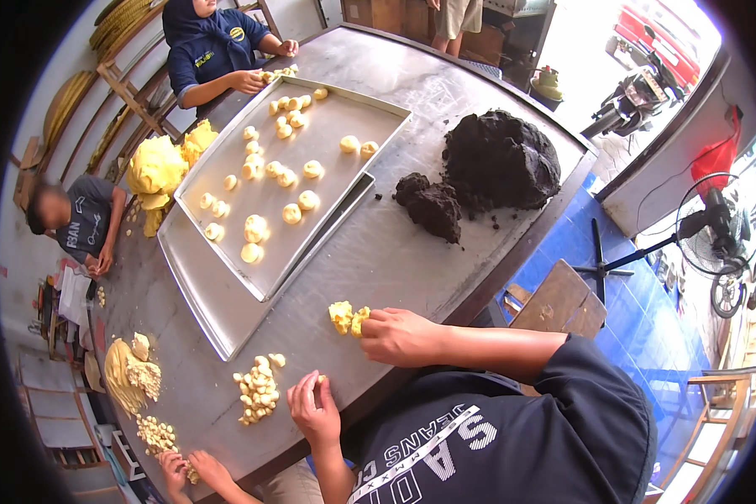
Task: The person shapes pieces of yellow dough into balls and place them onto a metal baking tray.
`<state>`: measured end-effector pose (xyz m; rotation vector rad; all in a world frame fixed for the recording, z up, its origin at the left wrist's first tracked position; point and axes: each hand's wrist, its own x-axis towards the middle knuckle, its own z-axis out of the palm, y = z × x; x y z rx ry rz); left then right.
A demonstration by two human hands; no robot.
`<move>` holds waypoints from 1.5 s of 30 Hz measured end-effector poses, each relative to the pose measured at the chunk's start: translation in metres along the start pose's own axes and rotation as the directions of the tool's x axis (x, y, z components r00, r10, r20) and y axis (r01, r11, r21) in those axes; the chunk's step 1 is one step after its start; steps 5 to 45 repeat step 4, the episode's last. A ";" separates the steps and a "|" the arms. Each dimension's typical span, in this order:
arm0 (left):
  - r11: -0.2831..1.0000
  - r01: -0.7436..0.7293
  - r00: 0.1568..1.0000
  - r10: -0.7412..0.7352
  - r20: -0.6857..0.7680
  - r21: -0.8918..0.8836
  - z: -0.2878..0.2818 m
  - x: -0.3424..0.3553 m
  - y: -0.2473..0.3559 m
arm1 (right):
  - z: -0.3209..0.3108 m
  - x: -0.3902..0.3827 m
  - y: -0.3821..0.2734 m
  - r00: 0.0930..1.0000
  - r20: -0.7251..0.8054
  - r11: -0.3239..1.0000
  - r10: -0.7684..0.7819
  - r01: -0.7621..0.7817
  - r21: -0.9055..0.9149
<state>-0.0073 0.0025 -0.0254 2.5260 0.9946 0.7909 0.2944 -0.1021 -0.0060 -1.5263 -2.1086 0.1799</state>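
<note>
My right hand [399,338] is closed at the table's near edge, its fingers pinching a lump of yellow dough [360,322]. Just left of that, a second yellow dough lump [340,316] rests on the metal tabletop. My left hand [315,412] is raised at the edge, its fingers curled together around a small pale bit of dough [321,380]. Beside it lies a pile of small pale dough balls [258,390]. Farther off, a metal baking tray [336,113] bears several larger round dough balls [255,227], and another tray [214,311] shows underneath.
A big dark brown mass [502,160] sits at the far right of the table. Yellow dough [157,166] is heaped beyond the trays. A co-worker's hands [195,470] work near small pieces at lower left; two more people sit across. A black fan [714,223] stands to the right.
</note>
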 end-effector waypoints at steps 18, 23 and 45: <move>0.986 0.161 0.987 -0.161 0.003 -0.034 0.001 0.002 -0.005 | -0.004 0.007 0.010 0.986 -0.066 0.985 0.151 -0.145 0.090; 0.986 0.161 0.987 -0.161 0.003 -0.034 0.001 0.002 -0.005 | -0.004 0.007 0.010 0.986 -0.066 0.985 0.151 -0.145 0.090; 0.986 0.161 0.987 -0.161 0.003 -0.034 0.001 0.002 -0.005 | -0.004 0.007 0.010 0.986 -0.066 0.985 0.151 -0.145 0.090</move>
